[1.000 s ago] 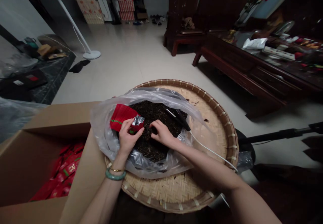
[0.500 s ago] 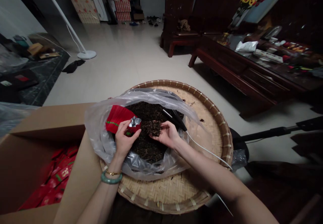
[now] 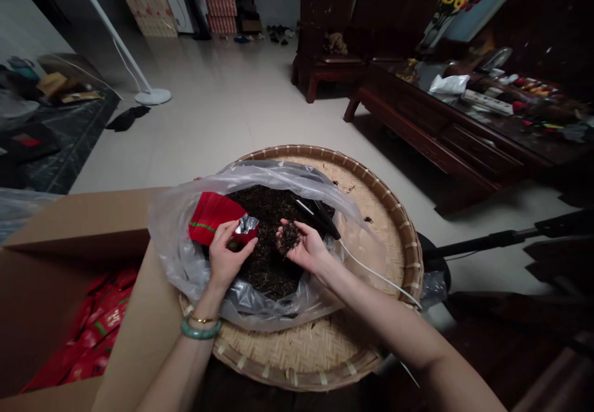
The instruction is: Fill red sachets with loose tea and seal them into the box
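Note:
My left hand point(image 3: 226, 256) pinches a small red packet whose torn-open or unsealed mouth shows a silver foil lining point(image 3: 247, 224). Beside it a stack of flat red packets with a green stripe point(image 3: 210, 209) lies on dark loose tea leaves point(image 3: 269, 276). These leaves fill a clear plastic bag point(image 3: 163, 245) with its top rolled wide. My right hand point(image 3: 312, 250), palm up with fingers curled, cups a clump of tea leaves point(image 3: 289, 237) just right of the foil mouth. Behind that hand a black hand-held tool point(image 3: 320, 219) with a white cord rests on the leaves.
The bag stands on a round woven bamboo tray point(image 3: 325, 353) with stray leaf bits. At left, an open cardboard box point(image 3: 134, 313) holds many filled red packets point(image 3: 99, 325). A black pole point(image 3: 482, 246) crosses at right. A dark wooden table point(image 3: 440, 133) stands beyond.
My right hand has turned palm up and gathered its tea leaves into a tighter clump. My left hand stays on the packet. The whole view has shifted slightly.

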Demonstrator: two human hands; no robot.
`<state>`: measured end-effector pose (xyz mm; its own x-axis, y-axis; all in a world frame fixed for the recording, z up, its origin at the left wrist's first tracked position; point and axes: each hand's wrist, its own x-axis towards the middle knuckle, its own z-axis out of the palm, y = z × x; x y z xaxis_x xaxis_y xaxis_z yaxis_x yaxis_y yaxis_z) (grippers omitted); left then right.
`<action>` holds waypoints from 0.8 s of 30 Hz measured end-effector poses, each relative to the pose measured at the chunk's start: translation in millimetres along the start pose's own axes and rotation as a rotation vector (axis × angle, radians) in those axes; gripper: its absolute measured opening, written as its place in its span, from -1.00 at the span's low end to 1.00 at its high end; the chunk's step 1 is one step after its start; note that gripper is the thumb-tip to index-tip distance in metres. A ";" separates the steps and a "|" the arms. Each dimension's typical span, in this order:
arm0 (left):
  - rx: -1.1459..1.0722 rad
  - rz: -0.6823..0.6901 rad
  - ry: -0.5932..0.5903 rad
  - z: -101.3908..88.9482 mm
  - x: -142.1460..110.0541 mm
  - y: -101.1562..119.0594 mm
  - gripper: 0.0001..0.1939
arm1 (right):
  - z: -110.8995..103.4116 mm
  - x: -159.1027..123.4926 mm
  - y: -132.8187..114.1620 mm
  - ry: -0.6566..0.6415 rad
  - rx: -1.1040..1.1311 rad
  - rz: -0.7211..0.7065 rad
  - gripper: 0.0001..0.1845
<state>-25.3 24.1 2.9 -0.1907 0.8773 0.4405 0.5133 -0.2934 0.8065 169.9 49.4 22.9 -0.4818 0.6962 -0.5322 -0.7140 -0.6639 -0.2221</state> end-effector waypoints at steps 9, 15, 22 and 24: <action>0.025 0.055 -0.062 1.2 -1.2 6.0 -0.57 | -0.6 -5.9 2.5 -0.024 0.083 -0.022 -0.70; 0.026 0.071 -0.081 2.5 -2.8 4.7 -0.56 | 2.8 -11.8 -7.2 -0.058 0.063 -0.108 -0.70; 0.026 0.096 -0.142 4.3 -4.8 3.1 -0.54 | 6.4 -16.5 -3.8 -0.015 -0.009 -0.031 -0.71; 0.027 0.096 -0.156 4.7 -5.2 2.4 -0.53 | 10.7 -18.2 -3.2 -0.044 -0.030 -0.043 -0.71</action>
<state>-19.1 20.6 0.7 -0.0083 0.8946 0.4468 0.5456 -0.3704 0.7517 175.5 41.8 42.1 -0.4737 0.7351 -0.4850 -0.7192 -0.6407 -0.2688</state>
